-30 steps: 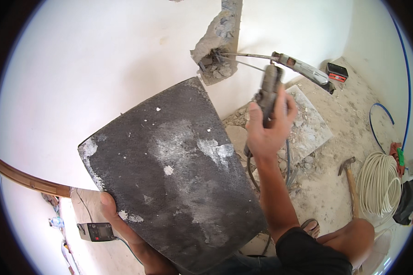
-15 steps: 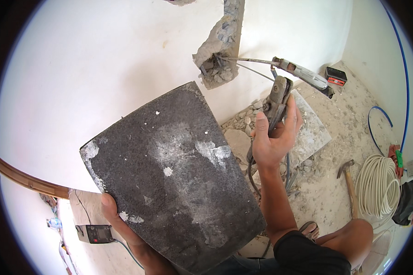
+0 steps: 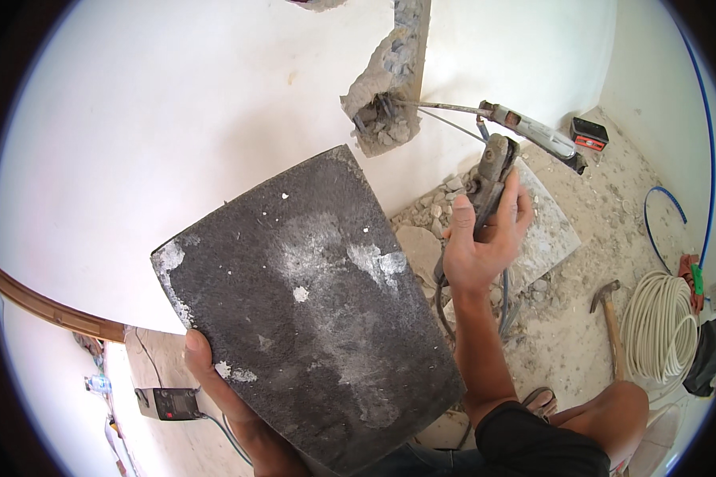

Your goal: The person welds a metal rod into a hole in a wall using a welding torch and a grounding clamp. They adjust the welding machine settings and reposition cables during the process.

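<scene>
My left hand grips the left edge of a large dark grey board with whitish scuffs; its thumb shows while the other fingers are hidden behind. Closed round a worn electrode holder, my right hand is to the right of the board. From the holder's jaws a thin rod slants up left toward the broken hole in the white wall. A grey clamp-like tool hangs just above, its long bar reaching into the same hole. Dark cable trails down from the holder.
Rubble and a pale slab lie below the hole. Rightward are a hammer, a coil of cream cable, blue tubing and a black-red box. A black device with a cable sits at lower left.
Everything in view has shifted slightly right. The electrode holder sits a little further right and its rod still points at the hole. Both hands keep their holds.
</scene>
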{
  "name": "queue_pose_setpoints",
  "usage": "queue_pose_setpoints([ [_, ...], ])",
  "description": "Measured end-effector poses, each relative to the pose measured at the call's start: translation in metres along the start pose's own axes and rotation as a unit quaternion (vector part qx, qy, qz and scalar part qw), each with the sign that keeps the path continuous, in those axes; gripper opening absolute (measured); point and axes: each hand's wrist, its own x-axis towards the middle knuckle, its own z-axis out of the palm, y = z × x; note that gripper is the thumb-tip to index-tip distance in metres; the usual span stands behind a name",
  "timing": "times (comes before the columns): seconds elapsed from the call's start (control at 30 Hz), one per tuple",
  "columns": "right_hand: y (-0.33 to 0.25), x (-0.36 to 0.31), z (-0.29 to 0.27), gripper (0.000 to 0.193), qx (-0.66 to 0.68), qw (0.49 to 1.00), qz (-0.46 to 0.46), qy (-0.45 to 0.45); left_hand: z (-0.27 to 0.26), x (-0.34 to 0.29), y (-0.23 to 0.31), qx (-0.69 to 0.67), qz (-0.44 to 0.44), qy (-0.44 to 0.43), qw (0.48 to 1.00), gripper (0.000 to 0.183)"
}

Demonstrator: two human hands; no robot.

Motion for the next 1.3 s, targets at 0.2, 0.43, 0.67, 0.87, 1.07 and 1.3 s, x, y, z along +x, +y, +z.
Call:
queue_pose_setpoints([
  [0.2,0.004,0.002,0.003,0.059,0.027,0.999,0.024,0.012,0.005,0.004,-0.006,-0.018,-0.015,-0.019,1.000,0.080],
  [0.43,-0.001,0.004,0.006,0.061,0.005,1.000,0.001,0.007,0.012,0.002,-0.003,-0.036,-0.024,-0.021,0.999,0.079],
  [0.67,-0.011,0.006,-0.001,0.062,-0.130,0.985,-0.106,-0.037,0.018,-0.004,0.003,-0.062,-0.037,-0.028,0.997,0.079],
  [0.87,-0.001,0.000,0.007,0.061,-0.043,0.996,-0.081,-0.025,0.012,-0.001,0.001,-0.077,-0.035,-0.049,0.995,0.079],
  [1.07,-0.005,0.000,0.011,0.060,-0.140,0.979,-0.139,-0.041,0.001,0.004,0.000,-0.049,-0.035,-0.049,0.997,0.079],
  [1.3,-0.002,-0.002,0.006,0.061,-0.108,0.987,-0.115,-0.020,0.017,-0.005,0.009,-0.064,-0.041,-0.008,0.997,0.078],
])
